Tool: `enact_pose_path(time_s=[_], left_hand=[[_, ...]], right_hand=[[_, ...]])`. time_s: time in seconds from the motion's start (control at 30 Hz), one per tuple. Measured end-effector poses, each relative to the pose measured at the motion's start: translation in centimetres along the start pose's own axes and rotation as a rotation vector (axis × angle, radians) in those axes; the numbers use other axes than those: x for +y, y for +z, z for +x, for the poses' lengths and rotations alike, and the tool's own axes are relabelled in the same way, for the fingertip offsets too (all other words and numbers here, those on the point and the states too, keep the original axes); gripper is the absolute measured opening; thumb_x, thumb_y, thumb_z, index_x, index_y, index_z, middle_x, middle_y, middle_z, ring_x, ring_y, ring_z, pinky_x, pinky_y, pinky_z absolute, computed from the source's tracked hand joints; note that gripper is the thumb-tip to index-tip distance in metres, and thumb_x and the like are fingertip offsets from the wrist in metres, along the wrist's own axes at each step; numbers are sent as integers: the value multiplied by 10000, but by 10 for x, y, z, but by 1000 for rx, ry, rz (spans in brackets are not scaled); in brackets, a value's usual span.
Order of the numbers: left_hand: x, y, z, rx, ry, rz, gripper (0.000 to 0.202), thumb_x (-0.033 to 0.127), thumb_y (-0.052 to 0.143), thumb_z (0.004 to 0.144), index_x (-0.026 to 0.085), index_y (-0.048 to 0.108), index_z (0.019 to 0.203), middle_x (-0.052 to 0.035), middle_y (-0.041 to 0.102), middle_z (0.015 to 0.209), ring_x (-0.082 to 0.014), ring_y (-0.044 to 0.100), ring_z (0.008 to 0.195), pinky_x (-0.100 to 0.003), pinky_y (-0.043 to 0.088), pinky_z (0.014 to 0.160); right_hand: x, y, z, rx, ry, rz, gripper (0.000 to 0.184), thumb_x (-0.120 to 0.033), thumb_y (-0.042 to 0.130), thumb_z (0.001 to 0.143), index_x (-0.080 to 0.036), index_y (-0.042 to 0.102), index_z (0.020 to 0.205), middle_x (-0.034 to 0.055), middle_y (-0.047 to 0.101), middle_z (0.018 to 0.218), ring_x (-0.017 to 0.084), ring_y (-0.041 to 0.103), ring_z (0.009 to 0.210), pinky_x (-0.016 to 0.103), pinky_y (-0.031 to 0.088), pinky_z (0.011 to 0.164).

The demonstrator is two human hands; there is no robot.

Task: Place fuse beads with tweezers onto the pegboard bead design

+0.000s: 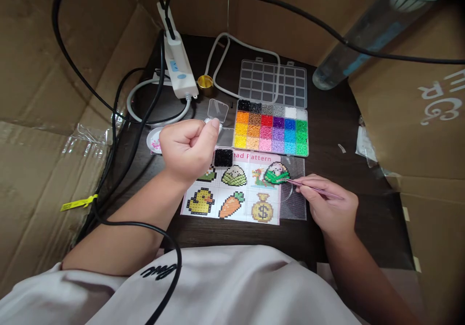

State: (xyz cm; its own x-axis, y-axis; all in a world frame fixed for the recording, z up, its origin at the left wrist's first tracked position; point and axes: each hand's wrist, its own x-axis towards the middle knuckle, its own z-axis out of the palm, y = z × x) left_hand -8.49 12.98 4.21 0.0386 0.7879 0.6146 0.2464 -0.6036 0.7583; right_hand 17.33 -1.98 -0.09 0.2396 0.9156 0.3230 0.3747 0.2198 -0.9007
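My right hand [330,204] grips thin pinkish tweezers [323,191], their tips at the green lower part of a bead rice dumpling [276,174]. That piece has a pale top and dark outline, and overlaps the printed bead pattern sheet [232,211] and a clear pegboard [296,204]. My left hand [189,148] is closed in a fist, thumb uppermost, left of the bead case. Behind its thumb show white beads and the raised clear lid [218,111] of a small box; what the fingers hold is hidden. Just right of the fist sits a small box of black beads [223,158].
A sorted bead case [271,127] lies with its clear lid [273,83] folded back. Left are a white dish [154,141] with pink beads, a power strip [179,68] and black cables [136,141]. A gold cup [205,85] stands behind. Cardboard walls [421,136] enclose the table.
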Motion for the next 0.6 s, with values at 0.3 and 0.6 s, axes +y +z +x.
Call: enact_pose_path(time_s=[0.3,0.6], left_hand=[[-2,1,-1,41,-15,15,666,359,696,900,156,195,512,43,177,454,-52,175,416,-327,115,394],[-10,2,-3,60,-63,-63,650,490,676,907,173,266,515,39,253,455,-68,227,420,-332,182,420]], right_hand=[[0,0,0,4,4,-9,208,-47,736,820,-232,805,885,37,803,876,206,756,804,367,624,745],[0,-1,-1,-5,35,-29,167,-85,751,821,-232,808,879,49,801,872,220,760,811,373,636,733]])
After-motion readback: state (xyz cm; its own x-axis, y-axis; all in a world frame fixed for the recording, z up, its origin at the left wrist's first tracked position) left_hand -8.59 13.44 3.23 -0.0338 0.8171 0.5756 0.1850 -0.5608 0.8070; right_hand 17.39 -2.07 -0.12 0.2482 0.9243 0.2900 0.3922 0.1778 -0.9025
